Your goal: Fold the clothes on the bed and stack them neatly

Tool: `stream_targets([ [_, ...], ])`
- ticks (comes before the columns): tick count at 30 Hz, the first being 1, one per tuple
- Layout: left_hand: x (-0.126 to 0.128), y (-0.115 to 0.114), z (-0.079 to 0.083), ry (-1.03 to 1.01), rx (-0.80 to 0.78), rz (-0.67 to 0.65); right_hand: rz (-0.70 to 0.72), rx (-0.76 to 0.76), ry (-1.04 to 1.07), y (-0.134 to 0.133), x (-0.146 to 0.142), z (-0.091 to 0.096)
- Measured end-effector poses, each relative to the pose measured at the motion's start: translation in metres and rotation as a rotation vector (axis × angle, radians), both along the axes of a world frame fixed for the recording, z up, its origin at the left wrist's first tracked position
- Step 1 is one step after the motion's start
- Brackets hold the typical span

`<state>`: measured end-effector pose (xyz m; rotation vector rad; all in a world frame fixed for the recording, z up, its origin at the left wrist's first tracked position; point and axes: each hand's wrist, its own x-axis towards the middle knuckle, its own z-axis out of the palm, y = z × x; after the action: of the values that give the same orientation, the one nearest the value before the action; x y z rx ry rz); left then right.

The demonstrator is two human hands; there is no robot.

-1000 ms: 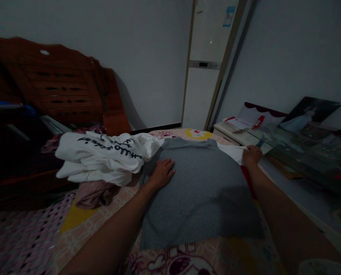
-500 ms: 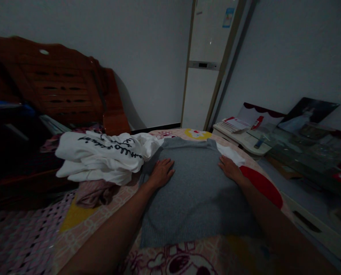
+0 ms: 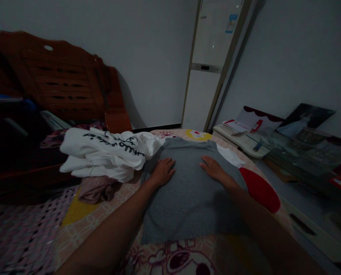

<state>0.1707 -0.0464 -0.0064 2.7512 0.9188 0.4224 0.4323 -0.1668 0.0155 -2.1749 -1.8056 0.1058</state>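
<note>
A grey knit garment (image 3: 187,202) with a ribbed hem lies spread on a patterned cloth (image 3: 107,225), its hem toward me. My left hand (image 3: 162,172) rests flat on its left part, fingers stretched out. On its upper right part lies my right hand (image 3: 215,169), palm down with the fingers apart. White fabric (image 3: 230,156) shows beyond the garment's far right edge. To the left, close to my left hand, is a heap of white clothing (image 3: 101,152) with dark lettering, and a dusty-pink cloth (image 3: 97,189) pokes out beneath it.
A wooden bench (image 3: 64,84) with things piled on it stands at the left. At the right is a low cabinet with a glass top (image 3: 296,152), holding papers (image 3: 235,126) and a picture (image 3: 306,118). A tall white air conditioner (image 3: 202,95) stands in the corner.
My right hand has slid left, from the garment's right edge inward toward its middle. My left hand stays in about the same place. The view has shifted slightly.
</note>
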Motion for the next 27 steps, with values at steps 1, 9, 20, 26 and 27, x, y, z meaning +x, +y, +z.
stream_targets([
  [1,0.0,0.0,0.0,0.003,-0.004,0.001,-0.004,-0.002,0.004,0.004,-0.004,-0.004],
  [9,-0.002,0.002,0.002,0.023,-0.044,-0.009,-0.092,0.018,-0.159,0.01,-0.021,-0.034],
  [20,0.039,0.053,0.036,-0.197,-0.061,0.172,-0.107,-0.021,-0.161,0.007,-0.028,-0.026],
  [26,0.076,0.093,0.051,-0.141,-0.012,0.373,-0.105,-0.009,-0.193,0.006,-0.03,-0.024],
  [27,0.08,0.099,0.051,-0.11,-0.013,0.383,-0.11,-0.009,-0.196,0.006,-0.031,-0.023],
])
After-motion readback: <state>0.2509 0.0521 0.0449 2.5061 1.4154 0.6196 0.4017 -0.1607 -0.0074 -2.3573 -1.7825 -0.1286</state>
